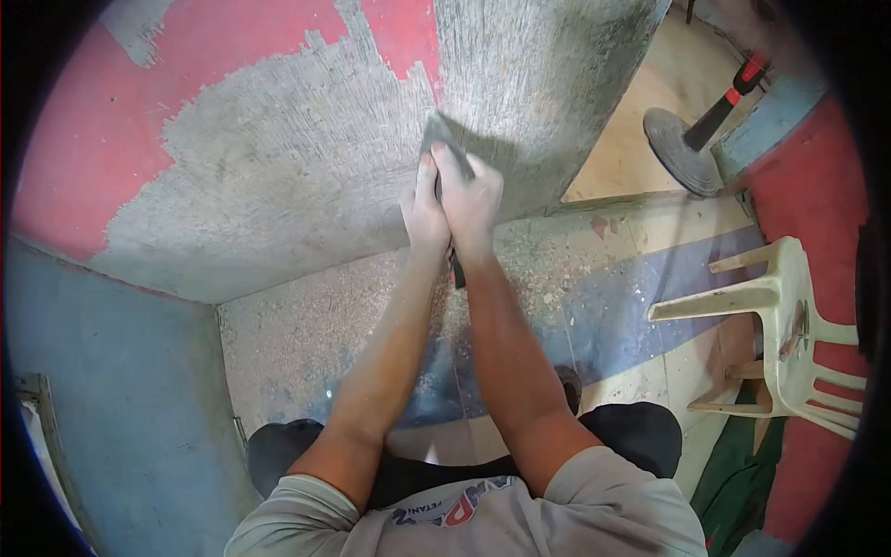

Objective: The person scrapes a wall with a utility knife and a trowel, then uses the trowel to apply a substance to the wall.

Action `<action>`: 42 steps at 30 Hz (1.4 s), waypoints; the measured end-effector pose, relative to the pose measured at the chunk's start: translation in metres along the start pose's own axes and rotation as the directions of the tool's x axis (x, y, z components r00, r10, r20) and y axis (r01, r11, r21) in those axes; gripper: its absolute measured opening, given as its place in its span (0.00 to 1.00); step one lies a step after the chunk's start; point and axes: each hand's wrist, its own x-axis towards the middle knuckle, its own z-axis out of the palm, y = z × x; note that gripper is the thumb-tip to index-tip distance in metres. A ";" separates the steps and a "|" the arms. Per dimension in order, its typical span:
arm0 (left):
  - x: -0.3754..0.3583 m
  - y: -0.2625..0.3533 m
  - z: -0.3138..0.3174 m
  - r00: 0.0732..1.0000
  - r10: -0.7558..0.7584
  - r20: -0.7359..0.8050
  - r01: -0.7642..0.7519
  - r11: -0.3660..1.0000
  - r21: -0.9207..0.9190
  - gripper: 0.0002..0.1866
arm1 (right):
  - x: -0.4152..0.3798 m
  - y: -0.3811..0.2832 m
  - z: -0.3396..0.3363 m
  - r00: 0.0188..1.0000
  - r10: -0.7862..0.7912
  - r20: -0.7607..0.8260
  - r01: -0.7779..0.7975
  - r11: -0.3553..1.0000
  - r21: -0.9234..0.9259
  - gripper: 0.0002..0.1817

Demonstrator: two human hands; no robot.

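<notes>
A paint scraper [436,130] with a flat grey blade is held against the wall [306,139], its tip at the lower end of a narrow strip of pink paint [401,32]. My left hand [423,212] and my right hand [471,202] are closed around it side by side, a finger of each stretched along the blade. Pale dust coats both hands. Below the wrists, a black and red end [458,271], apparently of its handle, shows between my forearms. Around the blade the wall is bare, grey and scratched.
Paint flakes litter the tiled floor [306,316]. On the right lies a tipped white plastic chair [784,306], with a dark green cloth [738,478] below it. A round-based stand [682,153] is at upper right. A blue wall [121,371] borders the left.
</notes>
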 end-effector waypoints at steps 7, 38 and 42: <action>0.013 0.053 0.014 0.995 -0.046 0.090 0.052 0.997 -0.064 0.25 | 0.020 -0.046 0.016 0.994 -0.110 0.010 0.110 0.994 -0.021 0.22; 0.001 0.000 0.006 0.999 0.038 0.022 -0.041 0.990 0.133 0.28 | 0.007 -0.004 -0.008 0.999 0.031 0.032 -0.030 0.999 -0.035 0.21; 0.001 0.002 0.011 1.000 0.026 0.007 -0.026 0.995 0.099 0.28 | 0.009 -0.017 -0.010 0.995 0.082 0.052 -0.079 0.995 -0.060 0.23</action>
